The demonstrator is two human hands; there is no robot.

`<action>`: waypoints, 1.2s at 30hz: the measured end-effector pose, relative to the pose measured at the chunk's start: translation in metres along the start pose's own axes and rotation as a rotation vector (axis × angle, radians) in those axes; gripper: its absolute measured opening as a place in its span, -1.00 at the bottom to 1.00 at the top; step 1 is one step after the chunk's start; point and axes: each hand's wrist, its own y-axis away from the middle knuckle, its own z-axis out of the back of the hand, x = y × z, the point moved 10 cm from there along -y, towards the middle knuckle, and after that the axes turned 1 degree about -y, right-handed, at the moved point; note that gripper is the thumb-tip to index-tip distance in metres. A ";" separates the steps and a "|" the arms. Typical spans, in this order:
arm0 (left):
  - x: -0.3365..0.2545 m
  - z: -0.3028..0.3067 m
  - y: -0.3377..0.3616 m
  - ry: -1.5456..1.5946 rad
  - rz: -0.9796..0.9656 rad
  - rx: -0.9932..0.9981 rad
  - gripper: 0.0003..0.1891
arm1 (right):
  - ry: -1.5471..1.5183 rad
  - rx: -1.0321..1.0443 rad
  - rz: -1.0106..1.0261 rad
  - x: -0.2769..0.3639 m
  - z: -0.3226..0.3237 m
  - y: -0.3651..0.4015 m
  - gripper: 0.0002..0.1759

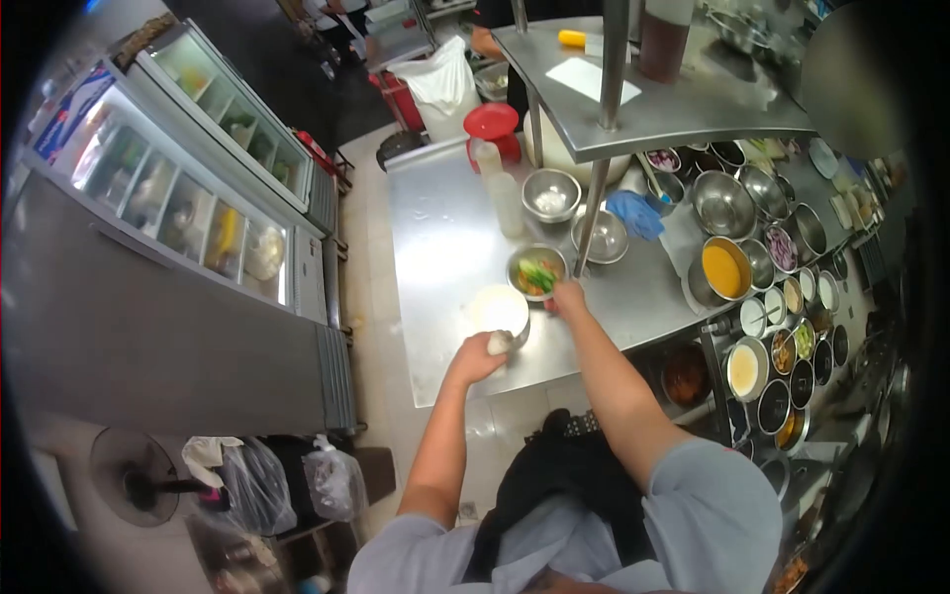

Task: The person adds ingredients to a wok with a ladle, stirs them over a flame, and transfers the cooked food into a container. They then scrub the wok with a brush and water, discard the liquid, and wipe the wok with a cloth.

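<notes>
My left hand is closed around a pale, rounded thing whose kind I cannot tell. It is at the near side of a round container with a white inside. Just beyond stands a metal mixing bowl with chopped green and orange vegetables in it. My right hand has its fingers closed at that bowl's right rim, with a bit of red showing beneath them.
Metal bowls, pale bottles and a blue cloth or bag stand farther back on the steel table. A steel shelf on posts overhangs the right side. Ingredient containers crowd the right; glass-door fridges line the left.
</notes>
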 end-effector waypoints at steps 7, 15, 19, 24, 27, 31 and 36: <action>0.031 0.005 -0.002 0.016 0.074 -0.022 -0.56 | 0.131 -0.043 0.094 -0.030 0.151 0.154 -0.70; -0.029 -0.022 -0.002 0.288 -0.160 0.103 -0.44 | -0.055 -0.729 0.351 -0.066 0.505 0.524 -0.84; -0.098 -0.147 0.009 0.436 -0.022 0.586 -0.63 | -0.108 -1.626 0.237 -0.159 0.609 0.845 -0.84; -0.186 -0.354 0.100 0.347 -0.073 0.920 -0.52 | 0.458 -2.528 -0.573 -0.268 0.590 1.139 -0.84; -0.247 -0.425 0.205 0.283 -0.074 1.063 -0.47 | 0.521 -2.481 -0.879 -0.373 0.631 1.164 -0.83; -0.265 -0.465 0.300 0.139 -0.111 1.270 -0.69 | 0.586 -1.855 -1.107 -0.499 0.709 1.107 -0.79; -0.229 -0.436 0.309 -0.086 -0.112 1.129 -0.74 | 0.680 -2.288 -1.061 -0.405 0.666 1.169 -0.70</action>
